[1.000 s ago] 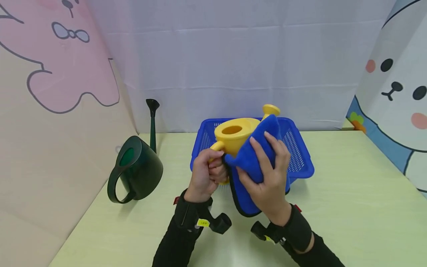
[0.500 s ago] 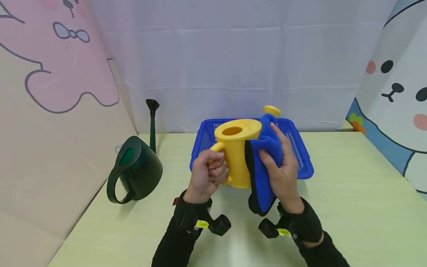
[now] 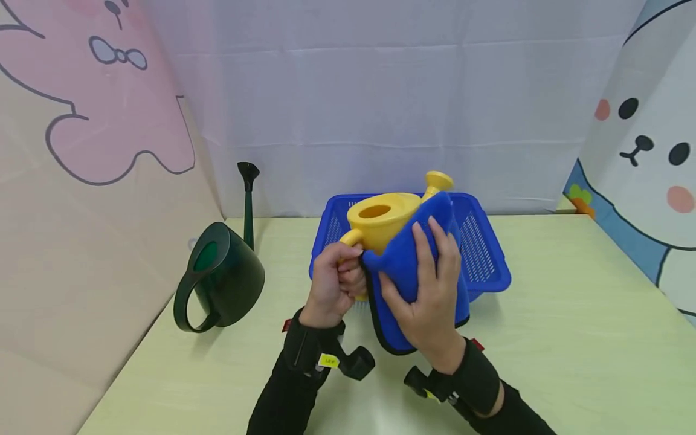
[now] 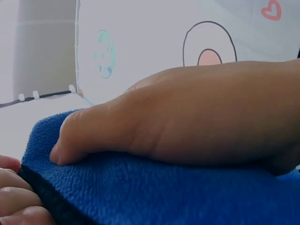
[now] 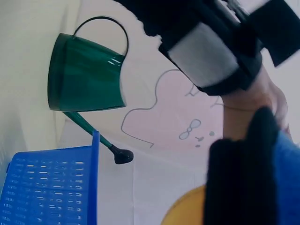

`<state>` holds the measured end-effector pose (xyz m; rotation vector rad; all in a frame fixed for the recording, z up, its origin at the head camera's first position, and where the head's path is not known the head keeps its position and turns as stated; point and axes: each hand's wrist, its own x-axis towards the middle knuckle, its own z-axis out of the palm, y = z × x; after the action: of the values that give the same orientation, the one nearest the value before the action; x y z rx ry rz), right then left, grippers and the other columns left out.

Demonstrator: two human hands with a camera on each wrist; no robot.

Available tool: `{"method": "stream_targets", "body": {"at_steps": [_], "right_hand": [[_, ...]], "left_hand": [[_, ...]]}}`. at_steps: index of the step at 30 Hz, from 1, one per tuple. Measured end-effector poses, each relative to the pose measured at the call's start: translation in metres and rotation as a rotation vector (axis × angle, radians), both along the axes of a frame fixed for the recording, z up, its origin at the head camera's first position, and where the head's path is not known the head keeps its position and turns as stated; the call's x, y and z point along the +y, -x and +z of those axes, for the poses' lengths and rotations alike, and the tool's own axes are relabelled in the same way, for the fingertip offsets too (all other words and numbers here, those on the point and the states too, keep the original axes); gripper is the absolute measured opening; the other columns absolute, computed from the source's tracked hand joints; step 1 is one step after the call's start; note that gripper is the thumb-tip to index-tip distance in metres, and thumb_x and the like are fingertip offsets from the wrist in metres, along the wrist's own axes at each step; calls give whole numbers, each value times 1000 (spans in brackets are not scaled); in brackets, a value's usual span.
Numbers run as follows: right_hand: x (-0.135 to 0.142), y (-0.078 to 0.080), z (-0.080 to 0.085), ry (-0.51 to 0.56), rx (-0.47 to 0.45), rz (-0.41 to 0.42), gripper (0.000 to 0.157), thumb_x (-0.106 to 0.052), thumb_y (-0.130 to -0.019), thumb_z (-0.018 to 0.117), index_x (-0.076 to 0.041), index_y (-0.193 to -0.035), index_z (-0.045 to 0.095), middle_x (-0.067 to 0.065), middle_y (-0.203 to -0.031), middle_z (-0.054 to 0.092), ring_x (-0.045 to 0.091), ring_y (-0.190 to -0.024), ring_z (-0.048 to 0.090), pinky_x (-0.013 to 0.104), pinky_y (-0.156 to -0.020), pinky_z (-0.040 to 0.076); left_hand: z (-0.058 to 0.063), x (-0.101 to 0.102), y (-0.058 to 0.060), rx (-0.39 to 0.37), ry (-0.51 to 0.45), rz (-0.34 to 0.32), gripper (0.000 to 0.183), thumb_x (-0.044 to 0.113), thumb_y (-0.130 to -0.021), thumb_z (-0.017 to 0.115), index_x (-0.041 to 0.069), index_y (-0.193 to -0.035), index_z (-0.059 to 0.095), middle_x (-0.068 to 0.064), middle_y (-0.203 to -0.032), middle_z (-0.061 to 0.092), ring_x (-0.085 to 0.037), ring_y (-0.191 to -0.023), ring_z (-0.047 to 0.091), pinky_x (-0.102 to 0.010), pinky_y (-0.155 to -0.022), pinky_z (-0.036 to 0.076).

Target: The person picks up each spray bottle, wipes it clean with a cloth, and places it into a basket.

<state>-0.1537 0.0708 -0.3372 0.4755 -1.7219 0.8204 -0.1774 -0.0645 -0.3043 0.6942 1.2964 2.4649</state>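
My left hand (image 3: pixel 330 284) grips the handle of a yellow watering can (image 3: pixel 380 226), held upright over the front of a blue basket. A blue cloth (image 3: pixel 405 272) with a black edge drapes over the can's right side, hiding much of its body. My right hand (image 3: pixel 429 296) holds the cloth against the can, thumb on the left and fingers pointing up. In the left wrist view the right thumb side (image 4: pixel 187 117) lies over the cloth, with left fingers (image 4: pixel 18 201) beside its dark edge. Only a yellow sliver of the can (image 5: pixel 185 211) shows in the right wrist view.
The blue plastic basket (image 3: pixel 489 260) stands on the pale table (image 3: pixel 571 326) behind the hands. To the left stands a dark green watering can (image 3: pixel 239 284) with a long spout. A white curtain (image 3: pixel 348 103) hangs behind the table, with printed cartoon sheets on both sides.
My right hand with the cloth swung right, baring the can's front, then came back left over it. The cloth spreads across the can again. My left hand stays on the handle.
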Motion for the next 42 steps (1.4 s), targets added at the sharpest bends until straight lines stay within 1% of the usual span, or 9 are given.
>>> {"method": "stream_targets", "body": {"at_steps": [5, 11, 15, 18, 22, 26, 30, 34, 42], "right_hand": [[-5, -5, -1, -84, 58, -63, 58, -40, -83, 51, -3, -127, 44, 22, -132, 40, 40, -123, 32, 64, -95, 27], [2, -5, 3, -103, 53, -56, 58, -41, -82, 52, -3, -125, 46, 22, -131, 42, 39, -121, 35, 62, -95, 31], [9, -1, 7, -50, -13, 33, 59, -39, -83, 52, -2, -128, 43, 21, -133, 40, 33, -122, 36, 59, -93, 36], [16, 0, 10, 31, -114, 151, 58, -28, -81, 56, -3, -131, 40, 18, -136, 38, 28, -122, 37, 57, -93, 37], [26, 0, 16, 136, -269, 289, 58, -11, -79, 54, -7, -134, 37, 14, -137, 38, 22, -118, 40, 58, -92, 37], [30, -2, 20, 180, -357, 335, 57, -7, -80, 50, -11, -135, 37, 13, -137, 38, 19, -115, 42, 59, -89, 39], [26, -3, 18, 170, -336, 294, 59, -9, -79, 52, -11, -136, 36, 14, -138, 37, 21, -117, 41, 59, -90, 38], [16, -4, 11, 112, -232, 214, 60, -17, -79, 56, -7, -135, 35, 16, -138, 36, 25, -121, 37, 59, -92, 37], [-7, -7, -3, -79, 44, -71, 60, -40, -82, 52, -2, -127, 42, 23, -131, 39, 39, -120, 34, 63, -92, 31]], "left_hand": [[3, -1, 0, -39, -43, -30, 33, 9, -82, 26, 19, -52, 23, 11, -41, 19, -3, -32, 15, -24, -36, 3], [3, -2, 0, -35, -70, -55, 32, 8, -82, 25, 19, -52, 24, 10, -43, 19, -3, -32, 17, -24, -37, 4], [1, -3, 1, 20, -70, -62, 32, 8, -82, 23, 18, -52, 24, 8, -42, 18, -4, -32, 18, -25, -36, 4], [1, -5, 1, 73, -83, -82, 31, 8, -83, 20, 17, -52, 22, 6, -42, 18, -7, -31, 18, -26, -35, 5], [2, -7, -1, 87, -86, -89, 31, 7, -82, 19, 16, -52, 22, 5, -43, 19, -8, -32, 19, -26, -35, 6], [3, -8, -2, 84, -88, -94, 31, 6, -81, 19, 16, -52, 22, 5, -43, 19, -8, -32, 20, -26, -36, 6], [2, -8, -1, 90, -89, -98, 31, 6, -82, 18, 16, -53, 22, 4, -43, 18, -8, -32, 19, -26, -35, 5], [2, -8, -1, 97, -91, -87, 32, 7, -83, 18, 16, -53, 22, 4, -43, 18, -8, -32, 19, -26, -35, 6], [4, -8, -3, 11, -80, -36, 33, 9, -83, 23, 18, -52, 24, 9, -42, 19, -3, -31, 20, -25, -36, 3]]}}
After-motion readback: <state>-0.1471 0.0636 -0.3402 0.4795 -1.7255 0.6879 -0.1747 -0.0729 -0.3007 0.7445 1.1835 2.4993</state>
